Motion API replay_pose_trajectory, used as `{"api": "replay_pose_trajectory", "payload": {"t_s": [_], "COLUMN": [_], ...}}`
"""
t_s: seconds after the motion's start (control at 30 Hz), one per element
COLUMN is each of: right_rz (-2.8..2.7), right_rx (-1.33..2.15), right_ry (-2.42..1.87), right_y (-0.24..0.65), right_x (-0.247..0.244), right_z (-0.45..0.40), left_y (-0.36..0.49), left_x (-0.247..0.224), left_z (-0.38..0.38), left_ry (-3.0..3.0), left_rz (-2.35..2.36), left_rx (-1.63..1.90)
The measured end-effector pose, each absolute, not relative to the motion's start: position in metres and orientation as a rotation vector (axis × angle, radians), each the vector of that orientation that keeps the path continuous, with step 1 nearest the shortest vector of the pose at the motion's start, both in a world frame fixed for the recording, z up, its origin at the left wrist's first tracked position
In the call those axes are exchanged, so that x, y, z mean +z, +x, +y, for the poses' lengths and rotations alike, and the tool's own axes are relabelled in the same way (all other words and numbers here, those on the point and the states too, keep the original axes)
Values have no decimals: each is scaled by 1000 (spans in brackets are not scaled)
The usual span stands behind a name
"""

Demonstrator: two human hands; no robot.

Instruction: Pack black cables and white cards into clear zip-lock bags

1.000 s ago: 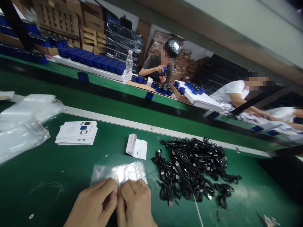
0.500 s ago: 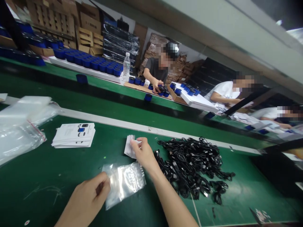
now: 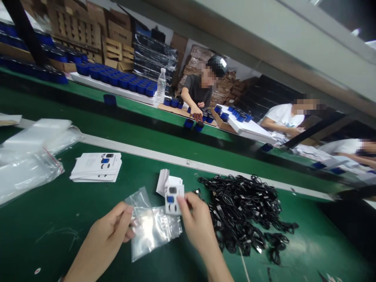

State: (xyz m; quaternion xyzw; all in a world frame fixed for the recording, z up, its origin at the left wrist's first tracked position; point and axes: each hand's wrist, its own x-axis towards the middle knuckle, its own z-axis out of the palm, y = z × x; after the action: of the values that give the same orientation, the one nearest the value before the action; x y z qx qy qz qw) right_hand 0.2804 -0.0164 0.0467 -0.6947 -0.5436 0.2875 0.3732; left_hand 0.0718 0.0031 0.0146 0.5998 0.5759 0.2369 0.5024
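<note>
My left hand (image 3: 110, 231) is closed on the upper left edge of a clear plastic bag (image 3: 147, 231), whose mouth is partly raised above the green table. Between the thumb and fingers of my right hand (image 3: 199, 219) is a small white leaflet (image 3: 174, 199) printed with dark and blue device pictures. It overlaps the bag's upper right part in view. Just behind it stands a small stack of folded leaflets (image 3: 163, 181). A heap of coiled black cables (image 3: 243, 207) lies right of my right hand.
At the left lie a flat pile of printed leaflets (image 3: 96, 167) and a heap of clear bags (image 3: 29, 160). Across a green conveyor (image 3: 141, 135) several people work. Blue round items (image 3: 117, 80), a water bottle (image 3: 161, 86) and a white board (image 3: 249, 127) stand beyond it.
My right hand has drawn a leaflet from the small stack and brought it nearer, over the bag. My left hand has lifted the bag's upper edge. A co-worker's hand has set another blue item down.
</note>
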Motion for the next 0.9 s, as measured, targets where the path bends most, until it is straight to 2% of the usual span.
{"api": "replay_pose_trajectory", "payload": {"t_s": [0.13,0.27,0.4,0.47,0.5,0.63,0.7,0.8,0.9], "right_rz": [-1896,-1427,-960,-964,-1071,-1689,-1879,-1981,-1876], "right_rx": [614,482,1056,1147,1024,132,-90,-136,63], "right_ry": [-1517,-1468,-1433,-1509,-1562,-1559,-1579,-1688,-1819], "right_y": [247,211,195,199,204,224,228,229,233], "right_x": [46,13,-11,-9,-5,17,22,18,18], "right_z": [-54,-68,-73,-74,-75,-75,-72,-68,-66], "left_y": [81,92,92,89,87,86,89,96,102], "left_x": [13,19,25,27,27,30,29,22,15], "left_z": [0,-2,0,0,0,-3,-6,-13,-19], "left_ry": [1516,1574,1651,1724,1769,1963,2172,2540,2659], "left_rz": [1487,1610,1692,1721,1740,1774,1751,1612,1422], "left_rx": [813,969,1035,1016,1005,978,958,885,863]}}
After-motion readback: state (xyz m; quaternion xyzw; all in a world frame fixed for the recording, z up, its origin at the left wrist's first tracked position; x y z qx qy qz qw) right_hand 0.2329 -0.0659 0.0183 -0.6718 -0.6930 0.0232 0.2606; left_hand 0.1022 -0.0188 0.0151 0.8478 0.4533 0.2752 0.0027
